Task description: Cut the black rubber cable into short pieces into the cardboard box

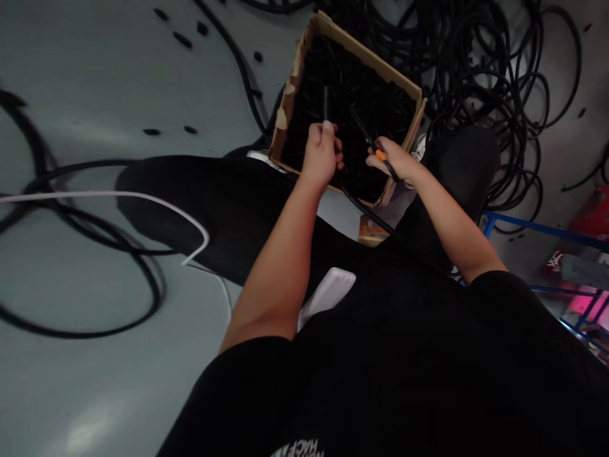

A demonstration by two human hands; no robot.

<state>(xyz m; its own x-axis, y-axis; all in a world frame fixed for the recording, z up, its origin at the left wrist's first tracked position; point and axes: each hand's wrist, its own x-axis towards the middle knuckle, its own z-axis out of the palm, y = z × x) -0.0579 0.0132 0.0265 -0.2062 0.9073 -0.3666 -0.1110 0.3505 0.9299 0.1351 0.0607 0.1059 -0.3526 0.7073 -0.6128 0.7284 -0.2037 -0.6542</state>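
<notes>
Grey floor (pixel 95 82) everywhere, and a big tangle of black hose (pixel 499 82) heaped at the far right, with loose loops trailing off to the left. Dead centre sits the cardboard box (pixel 409 86), open-topped, packed dark with short black pieces. The person is seated right over it, legs either side, both arms stretched out above the box.

Left hand (pixel 321 155) is clenched around a short ribbed tube (pixel 325 105), holding it upright over the box's near edge. Right hand (pixel 397 162) is closed on a cutter (pixel 375 147), orange at the grip, dark blades pointing up and left toward the tube. A black cable (pixel 366 212) runs from under the hands back toward the lap.

Looks like the cutting step: tube presented, tool close but not yet touching it. The next move would call for bringing the blades squarely across the tube while the left hand keeps it steady above the box.
</notes>
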